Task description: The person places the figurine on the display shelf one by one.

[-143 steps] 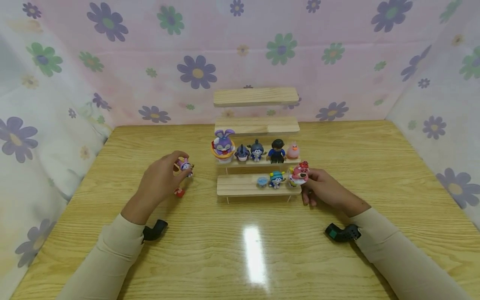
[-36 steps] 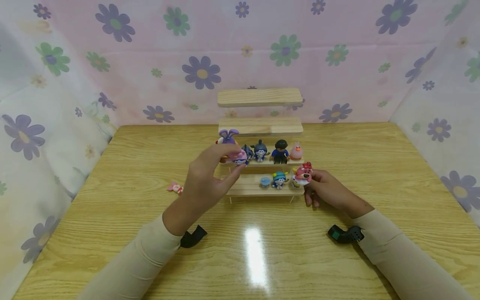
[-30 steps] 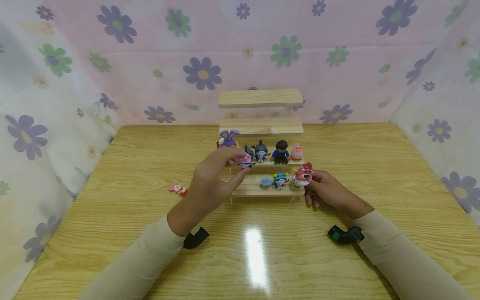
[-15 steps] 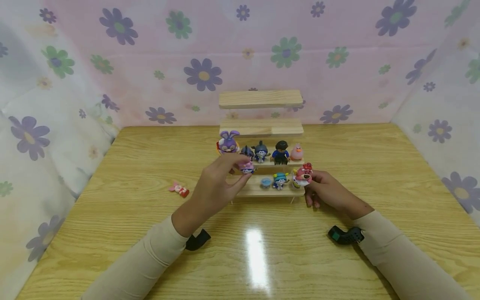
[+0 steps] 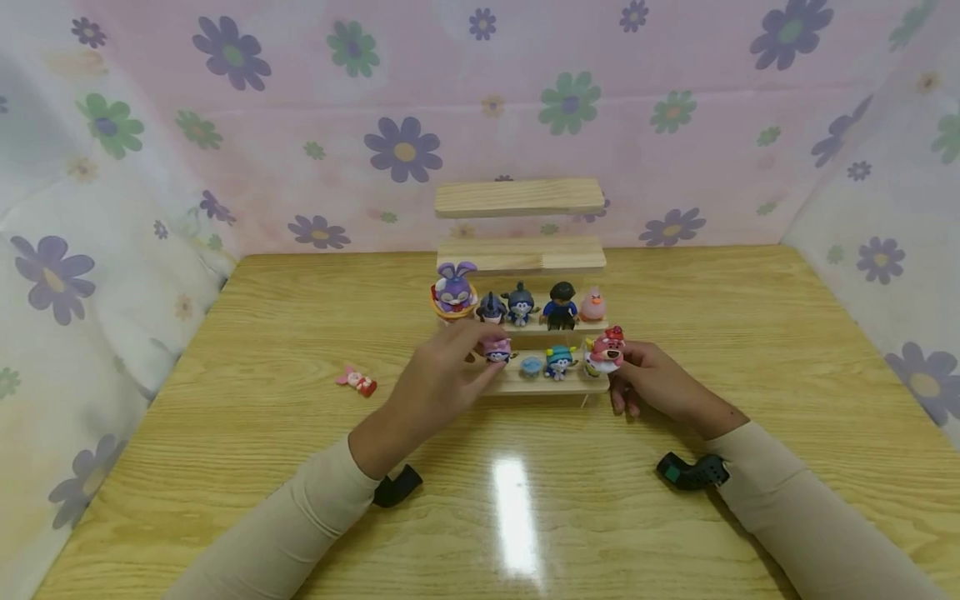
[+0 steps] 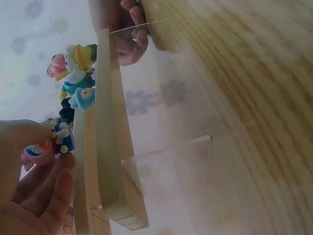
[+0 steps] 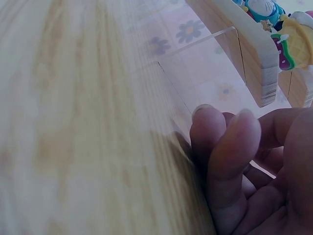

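Observation:
My left hand [image 5: 431, 379] pinches a small figurine [image 5: 498, 354] with a pink hat and a blue-and-white body between thumb and fingers. It is over the left part of the lowest tier of a wooden stepped shelf [image 5: 551, 386]. To its right on that tier are a light-blue piece [image 5: 532, 367], a figurine in a teal hat [image 5: 559, 362] and a pink bear figurine [image 5: 609, 352] at the end. My right hand [image 5: 660, 383] rests on the table beside that end, fingers loosely curled with nothing between them in the right wrist view.
A purple rabbit figurine [image 5: 453, 292], a figurine with black hair [image 5: 561, 307], a pink bird [image 5: 593, 306] and others stand one tier up. A pink-and-red piglet figurine [image 5: 357, 381] lies on the table to the left. Clear supports [image 6: 171, 149] hold the shelf.
My left hand picked up the pink-hatted figurine from the left, carried it right to the shelf, then lowered it from the second tier's height to the lowest tier. My right hand stayed put.

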Tool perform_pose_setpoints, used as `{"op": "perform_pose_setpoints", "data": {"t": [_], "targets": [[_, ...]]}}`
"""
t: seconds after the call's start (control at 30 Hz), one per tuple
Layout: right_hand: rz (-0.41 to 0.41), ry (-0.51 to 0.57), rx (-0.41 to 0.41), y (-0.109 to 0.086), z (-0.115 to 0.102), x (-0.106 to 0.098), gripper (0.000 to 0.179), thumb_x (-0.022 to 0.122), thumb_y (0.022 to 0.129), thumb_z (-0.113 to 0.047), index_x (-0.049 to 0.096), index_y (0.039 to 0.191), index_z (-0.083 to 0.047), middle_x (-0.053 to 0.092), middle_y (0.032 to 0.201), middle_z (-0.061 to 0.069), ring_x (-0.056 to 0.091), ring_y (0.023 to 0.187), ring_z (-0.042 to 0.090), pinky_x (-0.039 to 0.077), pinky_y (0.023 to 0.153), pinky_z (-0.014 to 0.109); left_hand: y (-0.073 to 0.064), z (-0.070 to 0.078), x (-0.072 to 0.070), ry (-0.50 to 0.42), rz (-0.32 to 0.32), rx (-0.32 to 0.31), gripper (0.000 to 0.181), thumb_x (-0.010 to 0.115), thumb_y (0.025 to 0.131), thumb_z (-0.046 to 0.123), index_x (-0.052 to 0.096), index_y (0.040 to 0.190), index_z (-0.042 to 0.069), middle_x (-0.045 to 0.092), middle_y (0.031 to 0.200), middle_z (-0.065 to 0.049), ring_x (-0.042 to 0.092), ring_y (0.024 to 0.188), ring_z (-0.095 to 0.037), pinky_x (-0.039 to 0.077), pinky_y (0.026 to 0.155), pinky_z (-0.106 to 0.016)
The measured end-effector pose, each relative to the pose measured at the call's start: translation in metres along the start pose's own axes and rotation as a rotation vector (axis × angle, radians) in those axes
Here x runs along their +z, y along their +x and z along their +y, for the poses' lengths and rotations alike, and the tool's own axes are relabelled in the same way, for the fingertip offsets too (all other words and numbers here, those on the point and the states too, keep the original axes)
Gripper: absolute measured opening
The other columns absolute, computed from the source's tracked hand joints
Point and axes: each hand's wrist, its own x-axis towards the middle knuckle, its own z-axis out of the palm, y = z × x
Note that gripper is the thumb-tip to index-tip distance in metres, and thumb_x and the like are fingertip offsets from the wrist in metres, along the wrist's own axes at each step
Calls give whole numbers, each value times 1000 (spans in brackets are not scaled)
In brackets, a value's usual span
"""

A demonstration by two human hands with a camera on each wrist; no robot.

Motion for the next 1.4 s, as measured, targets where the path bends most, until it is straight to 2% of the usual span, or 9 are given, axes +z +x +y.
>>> {"op": "perform_pose_setpoints", "data": {"t": [0.17, 0.3, 0.57, 0.97, 1.17, 1.4], "targets": [[6, -9, 2, 0, 1, 1, 37, 36, 111, -26, 54, 125, 3, 62, 66, 11, 55, 50, 15, 51, 46, 34, -2, 0, 4, -27, -56, -49, 32, 77, 88, 10, 64, 117, 8, 67, 106, -4, 69, 86, -12, 56, 71, -15], [6, -12, 9, 1, 1, 0, 37, 36, 111, -27, 54, 123, 2, 62, 65, 10, 55, 49, 15, 51, 46, 34, -4, -2, 6, -29, -86, -76, 31, 77, 88, 10, 65, 116, 9, 67, 107, -4, 69, 84, -11, 56, 70, -16], [8, 12, 25, 1, 0, 0, 31, 35, 111, -21, 53, 124, 1, 61, 67, 12, 55, 52, 15, 51, 45, 32, -5, -4, 9, 21, -106, -85, 30, 77, 89, 14, 66, 116, 11, 67, 107, -2, 65, 82, -10, 54, 68, -19], [11, -6, 4, 0, 1, 0, 35, 37, 111, -22, 53, 128, 4, 62, 67, 12, 56, 50, 17, 52, 47, 35, -4, -5, 9, 22, -140, -124, 29, 75, 90, 13, 65, 118, 12, 68, 102, -2, 62, 78, -12, 51, 65, -21], [13, -8, 22, 1, 1, 0, 35, 37, 110, -22, 52, 128, 4, 61, 67, 14, 55, 50, 16, 51, 46, 33, -3, -6, 9, 27, -162, -145, 33, 76, 89, 16, 64, 120, 13, 67, 94, -1, 59, 76, -12, 49, 65, -24], [12, 10, 39, 2, -1, 0, 33, 37, 110, -19, 51, 127, 5, 61, 67, 14, 56, 52, 16, 50, 45, 31, -3, -8, 10, 40, -166, -145, 32, 75, 90, 16, 64, 120, 14, 67, 96, 0, 57, 77, -9, 49, 66, -24]]}}
